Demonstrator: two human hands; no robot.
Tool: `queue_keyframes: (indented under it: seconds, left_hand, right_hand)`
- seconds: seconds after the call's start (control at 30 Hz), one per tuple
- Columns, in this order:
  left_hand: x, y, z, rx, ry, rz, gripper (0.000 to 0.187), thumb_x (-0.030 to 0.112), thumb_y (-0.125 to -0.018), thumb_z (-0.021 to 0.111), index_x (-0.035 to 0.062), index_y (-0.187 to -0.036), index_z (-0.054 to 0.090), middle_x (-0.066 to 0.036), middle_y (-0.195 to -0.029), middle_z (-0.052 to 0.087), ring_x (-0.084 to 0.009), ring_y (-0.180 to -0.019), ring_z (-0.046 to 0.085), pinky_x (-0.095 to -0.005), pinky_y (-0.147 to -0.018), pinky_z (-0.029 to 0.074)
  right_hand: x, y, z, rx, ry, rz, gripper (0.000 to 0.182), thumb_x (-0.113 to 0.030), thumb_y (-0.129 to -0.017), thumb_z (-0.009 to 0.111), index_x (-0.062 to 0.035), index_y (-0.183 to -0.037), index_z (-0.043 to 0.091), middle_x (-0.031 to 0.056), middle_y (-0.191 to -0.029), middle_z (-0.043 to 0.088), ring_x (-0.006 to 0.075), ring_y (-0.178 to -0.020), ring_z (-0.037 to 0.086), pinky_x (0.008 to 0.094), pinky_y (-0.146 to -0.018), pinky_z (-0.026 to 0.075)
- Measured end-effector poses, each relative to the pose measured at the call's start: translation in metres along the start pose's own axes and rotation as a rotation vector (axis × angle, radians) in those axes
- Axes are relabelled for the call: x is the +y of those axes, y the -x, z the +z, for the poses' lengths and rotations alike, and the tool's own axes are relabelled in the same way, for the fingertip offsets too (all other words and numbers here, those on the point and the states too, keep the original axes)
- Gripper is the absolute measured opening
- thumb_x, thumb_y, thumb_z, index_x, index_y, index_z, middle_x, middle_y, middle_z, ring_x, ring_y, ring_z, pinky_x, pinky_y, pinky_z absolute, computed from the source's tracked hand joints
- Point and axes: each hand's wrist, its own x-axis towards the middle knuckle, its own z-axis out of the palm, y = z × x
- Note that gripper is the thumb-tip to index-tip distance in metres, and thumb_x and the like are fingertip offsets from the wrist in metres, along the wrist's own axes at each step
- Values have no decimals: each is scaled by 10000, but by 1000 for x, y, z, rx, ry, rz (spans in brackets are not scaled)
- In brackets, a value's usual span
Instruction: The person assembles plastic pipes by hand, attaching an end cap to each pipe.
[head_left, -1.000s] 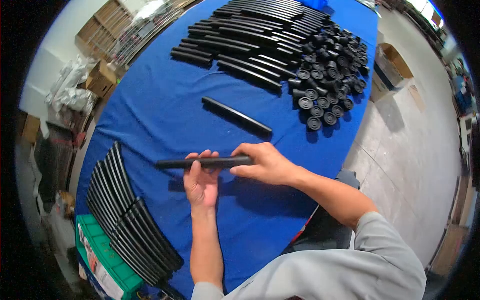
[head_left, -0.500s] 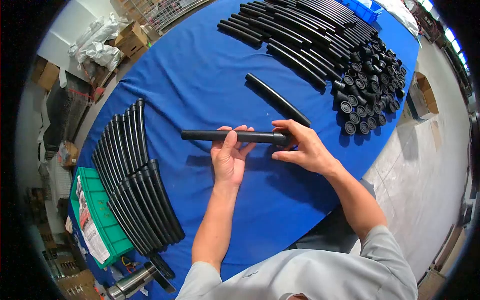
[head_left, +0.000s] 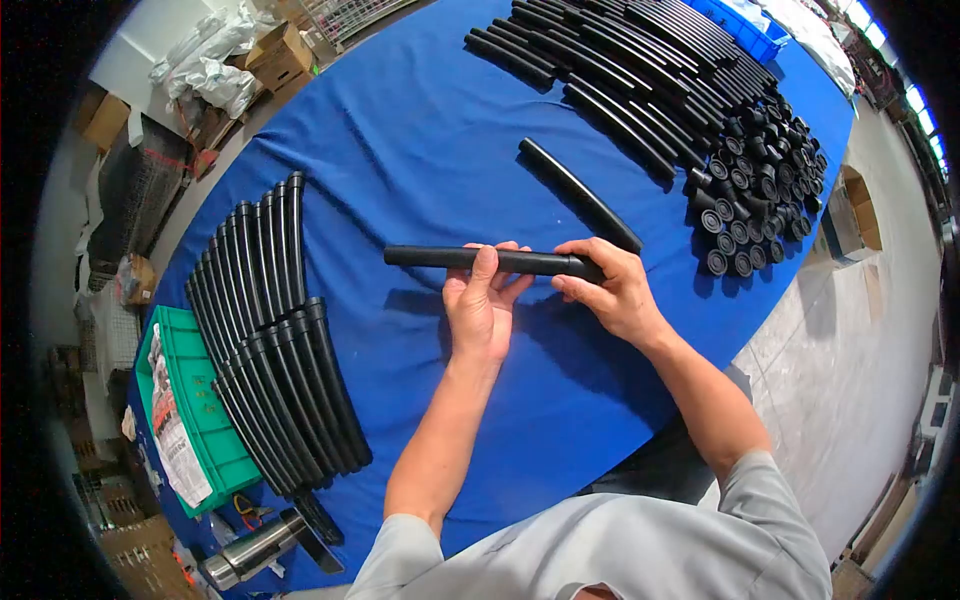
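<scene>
A black tube (head_left: pixel 425 257) lies level above the blue cloth, held by both hands. My left hand (head_left: pixel 482 300) grips it near the middle, thumb on top and fingers beneath. My right hand (head_left: pixel 610 285) is closed round its right end, where a cap-like collar is mostly hidden by the fingers. Behind the hands, one loose black tube (head_left: pixel 580 193) rests slantwise on the cloth. To the left lie two rows of black tubes with collared upper ends (head_left: pixel 330 390).
At the back are many black tubes (head_left: pixel 620 60), with a heap of black round-based caps (head_left: pixel 745 190) beside them and a blue crate (head_left: pixel 735 25) behind. A green crate (head_left: pixel 205 410) and a metal cylinder (head_left: pixel 255 550) stand at the left edge of the blue-covered table (head_left: pixel 400 130).
The right hand has closed more tightly round the collared end, and its fingers are nearer the tube. The whole view has shifted slightly, so the table's contents appear moved.
</scene>
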Motion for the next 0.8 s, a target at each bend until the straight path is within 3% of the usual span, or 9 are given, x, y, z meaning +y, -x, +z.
queue_keyframes:
  seconds: [0.13,0.37,0.57,0.73,0.8]
  left_hand:
    - [0,0,1,-2,4,3,181,206,-953,728,111,-1060,617,-139,-1060,721,-312,-1023,720,-457,-820,648]
    - [-2,-1,1,-22,-6,5,207,226,-938,747,111,-1049,615,-135,-1059,717,-305,-1014,719,-457,-813,647]
    - [-2,-1,1,-30,27,-7,202,214,-945,740,104,-1042,600,-135,-1057,714,-308,-1025,718,-462,-796,651]
    - [-2,-1,2,-74,-66,11,230,236,-953,737,90,-1045,586,-134,-1041,715,-291,-1011,720,-450,-788,644]
    - [-1,-1,0,-139,-70,-3,242,246,-950,740,94,-1052,583,-138,-1042,716,-295,-1017,720,-443,-823,633]
  right_hand:
    - [-2,1,3,23,13,-19,307,-122,-894,776,1,-1155,671,75,-923,643,127,-754,648,273,-653,538]
    - [4,1,-1,21,142,-55,321,-160,-867,789,-11,-1131,684,118,-909,656,229,-834,657,328,-737,506]
    - [-6,1,-1,25,219,-54,334,-130,-842,795,-2,-1129,680,134,-930,694,236,-835,680,339,-750,524]
    - [-19,3,1,55,555,-351,384,-132,-825,810,-5,-1158,668,168,-993,688,296,-842,688,358,-721,534]
    - [-17,7,2,15,539,-314,355,-140,-843,794,5,-1143,672,129,-909,682,247,-784,677,335,-669,517]
